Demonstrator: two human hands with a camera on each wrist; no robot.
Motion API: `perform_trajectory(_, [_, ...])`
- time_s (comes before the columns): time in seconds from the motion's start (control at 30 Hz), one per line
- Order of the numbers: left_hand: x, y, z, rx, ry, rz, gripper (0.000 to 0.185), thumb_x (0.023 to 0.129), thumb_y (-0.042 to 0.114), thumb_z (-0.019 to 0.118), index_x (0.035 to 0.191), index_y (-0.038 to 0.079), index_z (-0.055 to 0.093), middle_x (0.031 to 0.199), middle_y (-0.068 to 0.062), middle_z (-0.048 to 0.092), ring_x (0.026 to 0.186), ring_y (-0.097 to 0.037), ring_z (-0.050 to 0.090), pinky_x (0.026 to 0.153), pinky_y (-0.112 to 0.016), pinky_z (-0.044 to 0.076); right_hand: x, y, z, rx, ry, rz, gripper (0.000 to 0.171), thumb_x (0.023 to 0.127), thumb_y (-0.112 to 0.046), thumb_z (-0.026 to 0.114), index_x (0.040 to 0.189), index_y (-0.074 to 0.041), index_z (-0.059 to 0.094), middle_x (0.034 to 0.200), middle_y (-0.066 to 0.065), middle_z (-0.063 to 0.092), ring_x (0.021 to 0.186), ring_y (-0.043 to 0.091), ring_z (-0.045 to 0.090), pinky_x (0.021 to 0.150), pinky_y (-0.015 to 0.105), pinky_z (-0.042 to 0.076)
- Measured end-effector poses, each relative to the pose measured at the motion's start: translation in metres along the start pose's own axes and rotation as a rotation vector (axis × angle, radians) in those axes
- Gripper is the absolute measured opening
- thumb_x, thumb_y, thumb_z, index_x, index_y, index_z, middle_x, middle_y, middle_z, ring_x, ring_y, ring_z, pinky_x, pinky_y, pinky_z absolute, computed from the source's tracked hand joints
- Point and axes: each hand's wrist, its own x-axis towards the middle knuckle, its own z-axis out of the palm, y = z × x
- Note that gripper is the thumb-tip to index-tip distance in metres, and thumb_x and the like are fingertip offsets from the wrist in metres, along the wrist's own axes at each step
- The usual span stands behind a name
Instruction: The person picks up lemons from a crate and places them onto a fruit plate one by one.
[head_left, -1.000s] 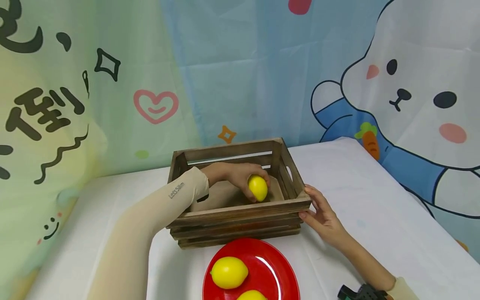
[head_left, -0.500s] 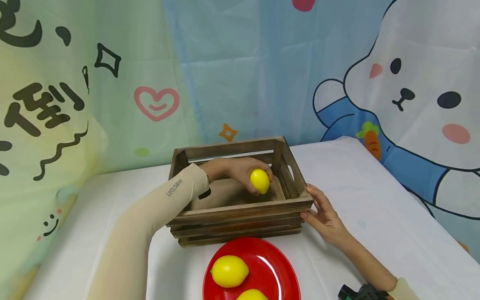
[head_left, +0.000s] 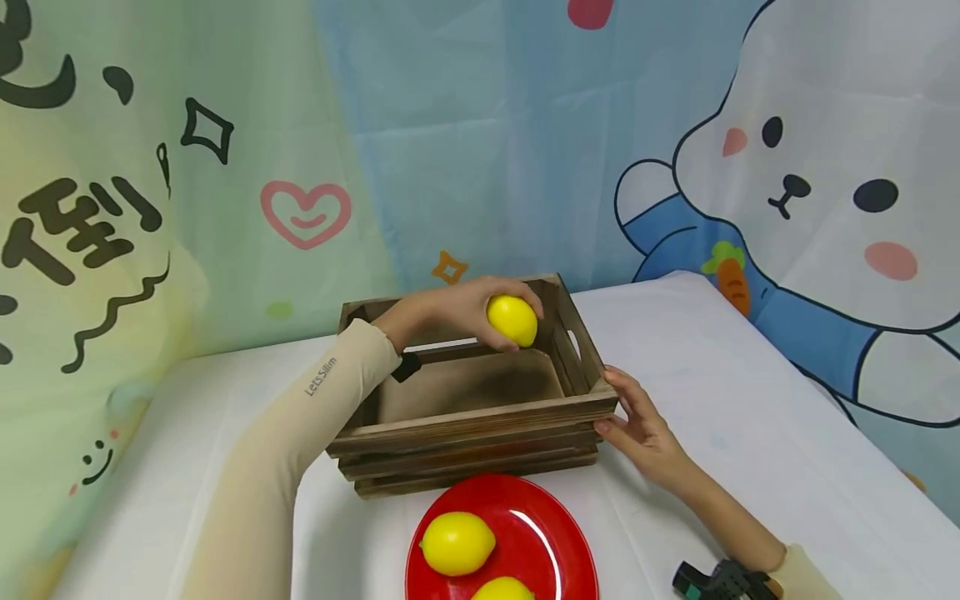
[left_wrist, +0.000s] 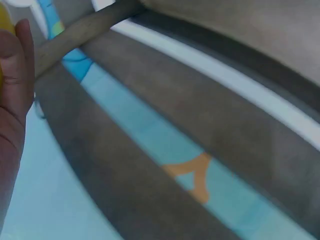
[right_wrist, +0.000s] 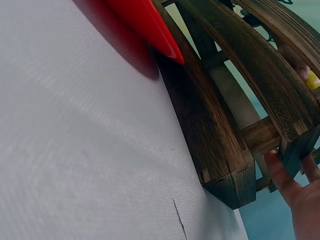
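My left hand (head_left: 459,305) grips a yellow lemon (head_left: 513,321) with thumb and fingers, up at the far side of a brown wooden slatted crate (head_left: 472,425). In the left wrist view, only part of that hand (left_wrist: 12,95) and a sliver of yellow show at the left edge. My right hand (head_left: 651,443) holds the crate's near right corner, its thumb in front and its fingers at the side. The right wrist view shows the thumb and a finger (right_wrist: 282,175) at the crate's end. The crate's visible floor is bare brown board.
A red plate (head_left: 551,533) stands close in front of the crate. On it lie a lemon (head_left: 457,543) and another lemon (head_left: 504,590), cut off by the frame. A white cloth (head_left: 712,375) covers the table, and a printed curtain (head_left: 465,150) hangs behind.
My left hand has lifted the lemon from low inside the crate to about the height of its back rim. My right hand keeps its hold on the corner.
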Motion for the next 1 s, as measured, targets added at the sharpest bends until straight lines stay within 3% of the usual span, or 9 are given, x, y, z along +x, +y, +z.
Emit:
perform_trajectory(0.1, [-0.005,0.007,-0.004,0.043,0.065,0.013,0.048,0.080,0.015,0.079,0.123,0.008,0.059,0.119,-0.003,0.058,0.094,-0.021,0.054,0.078,-0.031,0.051,0.001,0.002,0.002,0.003,-0.010,0.003,0.076,0.088,0.023,0.048,0.153,-0.011,0.027,0.157,-0.004,0.024,0.144,0.010,0.021,0.103,0.021,0.040])
perform_trajectory(0.23, [-0.008,0.019,-0.009,0.126,0.163,0.080,0.051,0.078,0.019,0.082,0.123,0.009,0.061,0.121,-0.004,0.060,0.097,-0.018,0.056,0.080,-0.029,0.050,0.001,0.003,0.002,-0.005,0.004,0.018,0.079,0.087,0.026,0.048,0.153,-0.012,0.027,0.157,-0.005,0.024,0.144,0.009,0.021,0.103,0.020,0.040])
perform_trajectory(0.4, [-0.014,0.040,-0.011,0.132,0.245,0.139,0.051,0.079,0.019,0.082,0.123,0.007,0.061,0.122,-0.005,0.061,0.097,-0.016,0.057,0.079,-0.031,0.052,0.000,0.002,0.002,-0.016,0.015,0.027,0.080,0.086,0.027,0.047,0.153,-0.012,0.028,0.157,-0.005,0.025,0.144,0.009,0.022,0.103,0.020,0.040])
perform_trajectory(0.5, [-0.019,0.054,-0.011,0.119,0.282,0.129,0.049,0.079,0.021,0.082,0.122,0.009,0.062,0.119,-0.002,0.061,0.095,-0.016,0.057,0.076,-0.031,0.052,0.000,0.002,0.002,-0.013,0.018,0.024,0.079,0.086,0.026,0.047,0.152,-0.012,0.028,0.157,-0.005,0.025,0.144,0.009,0.021,0.103,0.020,0.040])
perform_trajectory(0.73, [-0.044,0.089,-0.003,0.151,0.380,0.036,0.047,0.080,0.033,0.081,0.119,0.019,0.061,0.112,0.007,0.059,0.089,-0.013,0.056,0.072,-0.030,0.051,0.001,0.003,0.003,-0.001,0.029,0.070,0.075,0.089,0.022,0.049,0.152,-0.012,0.028,0.156,-0.007,0.025,0.143,0.008,0.021,0.104,0.019,0.038])
perform_trajectory(1.0, [-0.069,0.119,0.017,0.241,0.439,0.105,0.051,0.085,0.033,0.076,0.126,0.013,0.053,0.118,0.001,0.054,0.101,-0.011,0.048,0.081,-0.025,0.048,0.001,0.005,0.005,0.005,0.048,0.098,0.067,0.094,0.010,0.054,0.151,-0.010,0.027,0.154,-0.010,0.029,0.140,0.007,0.026,0.106,0.019,0.037])
